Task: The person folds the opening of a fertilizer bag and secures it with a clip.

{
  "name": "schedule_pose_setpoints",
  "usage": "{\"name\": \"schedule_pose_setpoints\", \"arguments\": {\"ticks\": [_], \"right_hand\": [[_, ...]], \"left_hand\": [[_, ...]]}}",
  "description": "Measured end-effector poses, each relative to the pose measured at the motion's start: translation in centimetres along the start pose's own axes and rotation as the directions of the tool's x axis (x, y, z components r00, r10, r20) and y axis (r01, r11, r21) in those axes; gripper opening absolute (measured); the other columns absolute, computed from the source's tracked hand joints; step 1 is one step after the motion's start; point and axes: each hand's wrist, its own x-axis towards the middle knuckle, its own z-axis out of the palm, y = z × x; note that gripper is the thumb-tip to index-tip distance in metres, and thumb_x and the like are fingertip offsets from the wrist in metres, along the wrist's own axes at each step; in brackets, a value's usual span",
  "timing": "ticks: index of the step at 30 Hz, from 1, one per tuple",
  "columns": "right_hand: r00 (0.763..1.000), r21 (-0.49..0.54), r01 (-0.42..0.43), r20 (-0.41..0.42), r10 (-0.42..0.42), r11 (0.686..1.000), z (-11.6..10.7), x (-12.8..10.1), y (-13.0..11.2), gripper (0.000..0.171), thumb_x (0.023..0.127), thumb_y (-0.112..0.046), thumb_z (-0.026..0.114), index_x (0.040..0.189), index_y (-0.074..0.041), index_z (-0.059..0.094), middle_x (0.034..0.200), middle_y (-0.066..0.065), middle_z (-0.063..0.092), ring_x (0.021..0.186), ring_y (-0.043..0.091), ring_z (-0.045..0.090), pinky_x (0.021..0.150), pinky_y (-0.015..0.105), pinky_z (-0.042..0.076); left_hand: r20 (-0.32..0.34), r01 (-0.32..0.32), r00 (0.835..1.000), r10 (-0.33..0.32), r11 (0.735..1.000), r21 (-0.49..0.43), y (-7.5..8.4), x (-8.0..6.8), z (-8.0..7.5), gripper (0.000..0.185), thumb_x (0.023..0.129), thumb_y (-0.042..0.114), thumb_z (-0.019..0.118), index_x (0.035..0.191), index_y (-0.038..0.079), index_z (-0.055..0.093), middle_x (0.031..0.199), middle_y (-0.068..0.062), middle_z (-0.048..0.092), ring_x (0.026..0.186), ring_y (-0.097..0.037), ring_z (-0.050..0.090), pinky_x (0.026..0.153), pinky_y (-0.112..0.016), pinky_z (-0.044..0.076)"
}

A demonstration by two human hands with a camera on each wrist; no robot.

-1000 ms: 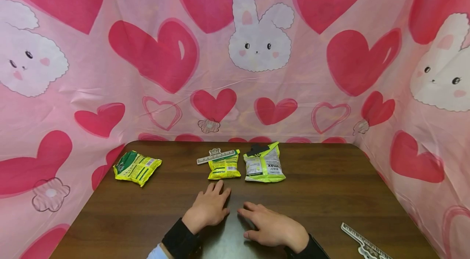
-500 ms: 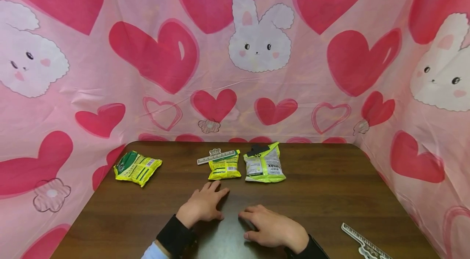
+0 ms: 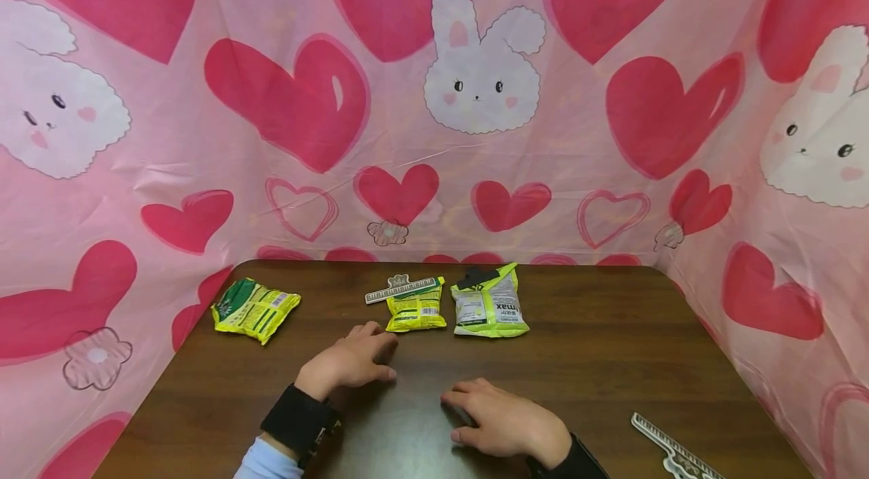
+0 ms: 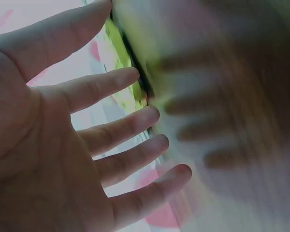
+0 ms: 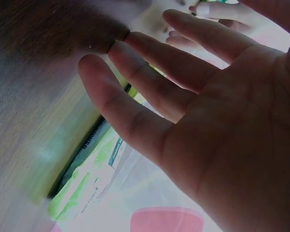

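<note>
Now left hand (image 3: 348, 363) farther left, right hand (image 3: 508, 419) unmoved

Three packets lie in a row along the far half of the table (image 3: 597, 343). The left packet (image 3: 256, 311) sits well apart near the left edge; the middle packet (image 3: 417, 314) and right packet (image 3: 492, 311) lie just beside each other. One clip (image 3: 400, 289) lies across the middle packet's far end, jutting out leftward; a second clip (image 3: 478, 277) is on the right packet's far end. A loose clip (image 3: 677, 452) lies near right, to the right of the person's right hand (image 3: 505, 419). The left hand (image 3: 349, 360) is before the middle packet and slightly left. Cloth (image 3: 400, 139) hangs behind the table and to both sides.
</note>
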Motion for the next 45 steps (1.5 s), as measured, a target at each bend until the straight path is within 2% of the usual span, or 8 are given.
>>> {"name": "schedule_pose_setpoints", "arguments": {"ticks": [6, 11, 17, 24, 31, 36, 41, 45], "right_hand": [[1.000, 0.004, -0.008, 0.004, 0.008, 1.000, 0.0, 0.0, 0.0, 0.051, 0.102, -0.036, 0.071, 0.147, -0.014, 0.062, 0.144, 0.001, 0.058, 0.131, 0.016, 0.052, 0.107, 0.042, 0.046], [1.000, 0.007, -0.003, 0.001, 0.003, 1.000, 0.0, 0.0, 0.0, 0.051, 0.102, -0.036, 0.071, 0.147, -0.014, 0.061, 0.145, 0.002, 0.058, 0.132, 0.016, 0.052, 0.107, 0.041, 0.046], [1.000, 0.006, 0.003, -0.004, -0.003, 1.000, 0.1, 0.0, 0.1, 0.050, 0.102, -0.036, 0.071, 0.146, -0.014, 0.062, 0.144, 0.001, 0.059, 0.130, 0.014, 0.052, 0.106, 0.040, 0.046], [1.000, 0.007, 0.004, 0.001, -0.004, 1.000, 0.0, 0.0, 0.2, 0.050, 0.102, -0.036, 0.071, 0.146, -0.014, 0.062, 0.144, 0.001, 0.059, 0.131, 0.015, 0.052, 0.107, 0.041, 0.046], [1.000, 0.012, 0.001, 0.002, -0.001, 1.000, 0.0, 0.0, 0.1, 0.050, 0.102, -0.036, 0.071, 0.146, -0.014, 0.062, 0.143, 0.000, 0.059, 0.129, 0.014, 0.053, 0.106, 0.041, 0.046], [1.000, 0.022, -0.009, 0.005, 0.009, 1.000, -0.1, 0.0, 0.2, 0.050, 0.101, -0.036, 0.072, 0.145, -0.014, 0.063, 0.141, 0.000, 0.060, 0.127, 0.013, 0.053, 0.106, 0.041, 0.047], [1.000, 0.017, -0.010, 0.004, 0.010, 1.000, -0.1, 0.1, 0.2, 0.050, 0.101, -0.036, 0.072, 0.145, -0.014, 0.063, 0.141, 0.000, 0.060, 0.127, 0.014, 0.053, 0.106, 0.041, 0.047], [1.000, 0.012, -0.004, 0.004, 0.003, 1.000, -0.1, 0.0, 0.2, 0.050, 0.102, -0.037, 0.071, 0.146, -0.014, 0.063, 0.142, 0.000, 0.060, 0.127, 0.014, 0.054, 0.106, 0.041, 0.047]], "left_hand": [[-0.034, 0.064, 0.997, -0.064, 0.998, -0.009, -2.1, -0.4, -1.2, 0.063, 0.095, 0.031, 0.079, 0.148, 0.004, 0.057, 0.150, -0.025, 0.046, 0.139, -0.047, 0.040, 0.107, -0.070, 0.037], [-0.156, 0.109, 0.983, -0.101, 0.993, 0.045, -3.7, -0.4, -1.7, 0.065, 0.096, 0.028, 0.078, 0.149, 0.001, 0.053, 0.146, -0.028, 0.046, 0.135, -0.050, 0.041, 0.103, -0.072, 0.039], [-0.278, 0.226, 0.939, -0.201, 0.972, 0.059, -5.9, -1.0, -2.6, 0.069, 0.095, 0.026, 0.076, 0.152, 0.000, 0.048, 0.154, -0.034, 0.031, 0.141, -0.058, 0.025, 0.104, -0.080, 0.029], [-0.383, 0.371, 0.864, -0.326, 0.928, 0.047, -8.2, -1.9, -3.2, 0.071, 0.094, 0.018, 0.072, 0.152, -0.009, 0.040, 0.154, -0.039, 0.017, 0.143, -0.063, 0.006, 0.104, -0.085, 0.018], [-0.341, 0.468, 0.827, -0.447, 0.884, -0.025, -9.2, -2.5, -3.6, 0.071, 0.091, 0.015, 0.069, 0.150, -0.011, 0.039, 0.144, -0.043, 0.021, 0.134, -0.067, 0.017, 0.100, -0.084, 0.028], [-0.324, 0.478, 0.823, -0.466, 0.877, -0.048, -9.2, -2.5, -3.8, 0.069, 0.090, 0.014, 0.069, 0.147, -0.011, 0.040, 0.142, -0.042, 0.022, 0.133, -0.067, 0.017, 0.098, -0.085, 0.029], [-0.283, 0.499, 0.812, -0.511, 0.859, -0.118, -9.5, -2.5, -3.8, 0.073, 0.091, 0.013, 0.066, 0.151, -0.011, 0.032, 0.150, -0.043, 0.009, 0.138, -0.072, 0.003, 0.096, -0.091, 0.019], [-0.257, 0.504, 0.812, -0.525, 0.851, -0.147, -9.5, -2.6, -3.9, 0.073, 0.092, 0.014, 0.065, 0.151, -0.010, 0.029, 0.150, -0.045, 0.004, 0.135, -0.075, 0.005, 0.095, -0.091, 0.020]]}}
